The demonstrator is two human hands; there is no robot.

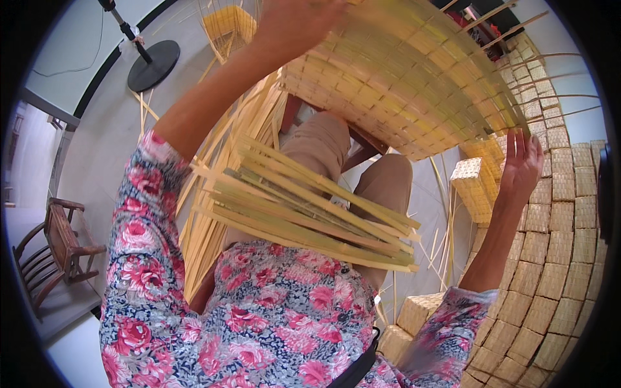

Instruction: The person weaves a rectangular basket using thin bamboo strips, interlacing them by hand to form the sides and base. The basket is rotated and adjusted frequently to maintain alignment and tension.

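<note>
A large woven bamboo panel (394, 84), yellow-green with loose strip ends at its upper right, stands tilted before my knees. My left hand (301, 26) is by its upper left part, and its fingers are smeared and partly cut off by the picture's top. At the panel's right edge is my right hand (522, 161), palm showing and fingers stretched upward against the rim. Across my lap lies a bundle of flat bamboo strips (310, 213), fanned out at both ends.
More long strips (200, 233) lean at my left. Many woven blocks (543, 239) line the right side, and a woven box (475, 187) stands nearer. A yellow basket (229, 29) is at the far left, by a round black stand base (154, 66). A wooden chair (61, 246) stands left.
</note>
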